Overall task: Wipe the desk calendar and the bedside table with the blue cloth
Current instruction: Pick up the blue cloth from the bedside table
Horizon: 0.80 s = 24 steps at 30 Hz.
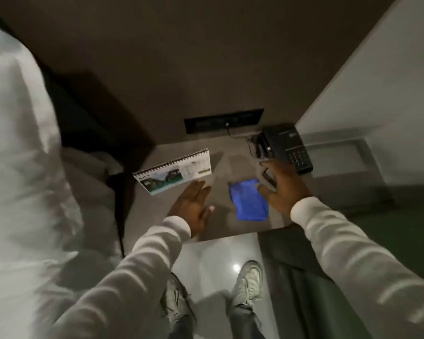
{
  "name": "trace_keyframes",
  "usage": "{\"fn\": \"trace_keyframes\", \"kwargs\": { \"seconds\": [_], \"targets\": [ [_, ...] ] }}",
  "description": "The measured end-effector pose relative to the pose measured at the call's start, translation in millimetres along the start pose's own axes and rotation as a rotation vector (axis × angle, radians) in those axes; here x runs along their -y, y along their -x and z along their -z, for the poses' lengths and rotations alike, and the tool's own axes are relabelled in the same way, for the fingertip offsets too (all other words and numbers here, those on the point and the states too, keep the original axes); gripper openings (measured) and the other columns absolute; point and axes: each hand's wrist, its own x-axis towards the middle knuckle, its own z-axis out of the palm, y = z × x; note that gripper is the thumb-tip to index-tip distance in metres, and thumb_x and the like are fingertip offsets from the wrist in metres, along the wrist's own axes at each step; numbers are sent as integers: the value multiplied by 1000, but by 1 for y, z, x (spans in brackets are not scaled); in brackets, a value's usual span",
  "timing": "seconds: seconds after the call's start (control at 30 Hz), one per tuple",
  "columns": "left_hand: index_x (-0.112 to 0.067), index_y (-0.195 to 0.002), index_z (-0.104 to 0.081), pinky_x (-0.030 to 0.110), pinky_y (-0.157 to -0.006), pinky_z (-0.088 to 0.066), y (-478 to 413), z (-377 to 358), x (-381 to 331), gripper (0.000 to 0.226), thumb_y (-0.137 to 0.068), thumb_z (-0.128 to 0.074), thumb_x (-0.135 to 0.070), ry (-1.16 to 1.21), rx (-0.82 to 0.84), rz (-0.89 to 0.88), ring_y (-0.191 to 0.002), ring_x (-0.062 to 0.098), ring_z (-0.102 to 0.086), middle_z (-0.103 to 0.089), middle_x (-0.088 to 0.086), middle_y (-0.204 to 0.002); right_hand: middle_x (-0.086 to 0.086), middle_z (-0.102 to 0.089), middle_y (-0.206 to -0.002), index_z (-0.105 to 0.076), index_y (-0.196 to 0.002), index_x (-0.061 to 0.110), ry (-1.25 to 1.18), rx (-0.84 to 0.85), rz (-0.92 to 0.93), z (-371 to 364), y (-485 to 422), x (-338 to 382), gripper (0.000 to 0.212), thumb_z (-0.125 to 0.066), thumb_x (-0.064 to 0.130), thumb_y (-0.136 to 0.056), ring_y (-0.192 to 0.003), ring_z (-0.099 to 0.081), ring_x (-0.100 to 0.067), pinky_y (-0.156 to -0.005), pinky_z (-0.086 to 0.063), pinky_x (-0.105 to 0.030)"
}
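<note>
A spiral-bound desk calendar (175, 171) stands on the left part of the grey bedside table (220, 152). A folded blue cloth (249, 199) lies flat near the table's front edge, right of centre. My left hand (192, 206) hovers flat with fingers apart, just below the calendar and left of the cloth, holding nothing. My right hand (283, 185) is spread over the table to the right of the cloth, its thumb at the cloth's upper right corner, with nothing in it.
A black telephone (285, 146) sits at the table's back right, beside my right hand. A dark switch panel (223, 120) is on the wall behind. White bedding (22, 167) fills the left. A dark chair (316, 277) stands at lower right. My shoes (249, 281) are on the glossy floor.
</note>
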Motion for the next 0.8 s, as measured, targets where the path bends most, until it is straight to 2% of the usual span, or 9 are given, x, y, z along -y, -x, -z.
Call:
{"fn": "trace_keyframes", "kwargs": {
  "seconds": [0.17, 0.27, 0.37, 0.47, 0.57, 0.67, 0.73, 0.8],
  "targets": [
    [-18, -150, -12, 51, -120, -12, -10, -126, 59, 68, -91, -36, -41, -180, 79, 54, -150, 31, -1, -7, 10, -163, -11, -35, -153, -39, -142, 26, 219, 60, -16, -119, -22, -65, 63, -55, 53, -86, -140, -31, -34, -113, -31, -47],
    [-20, -151, -11, 54, -118, -7, -12, -170, 84, 69, -90, -31, -46, -267, 7, 54, -150, 32, -3, -5, 11, -163, -12, -20, -160, -31, -145, 33, 313, -9, -35, -178, -26, -90, 70, -50, 63, -84, -142, -22, -43, -109, -27, -57],
    [-19, -152, -10, 54, -118, -6, -12, -188, 94, 70, -91, -27, -48, -346, -77, 37, -149, 31, -7, -9, 11, -162, -12, -15, -161, -28, -146, 35, 324, -85, -57, -213, -28, -98, 72, -53, 61, -83, -142, -18, -49, -107, -25, -64],
    [-20, -152, -9, 55, -118, -7, -14, -191, 94, 72, -89, -30, -48, -349, -94, 36, -149, 30, -8, -9, 9, -163, -12, -16, -161, -26, -146, 35, 320, -161, -81, -228, -31, -103, 62, -41, 50, -88, -139, -21, -51, -107, -27, -64],
    [-21, -151, -11, 55, -119, -8, -11, -182, 95, 72, -89, -35, -49, -256, -35, 10, -150, 28, -6, -9, 7, -162, -19, -36, -152, -48, -137, 23, 232, -284, -69, -232, -31, -100, 54, -41, 29, -84, -126, -39, -57, -99, -39, -63],
    [-24, -151, -1, 50, -121, -7, -5, -150, 105, 70, -92, -31, -47, -193, 13, -73, -149, 20, 9, 4, 0, -162, -25, -46, -143, -61, -125, 11, 169, -324, -119, -226, -32, -89, 50, -45, 13, -78, -114, -47, -60, -94, -44, -63],
    [-20, -151, -5, 50, -121, -10, 2, -116, 109, 67, -93, -30, -45, -224, -1, -142, -150, 23, 4, 2, 2, -161, -27, -47, -142, -62, -124, 7, 96, -358, -146, -216, -30, -76, 52, -36, 15, -80, -113, -49, -59, -97, -44, -61],
    [-14, -149, -19, 50, -118, -16, 8, -82, 111, 65, -93, -36, -41, -230, -34, -249, -149, 29, -9, -10, 7, -160, -25, -45, -144, -59, -127, 8, 21, -390, -158, -214, -23, -58, 53, -33, 17, -81, -116, -50, -54, -101, -44, -55]
  ]
}}
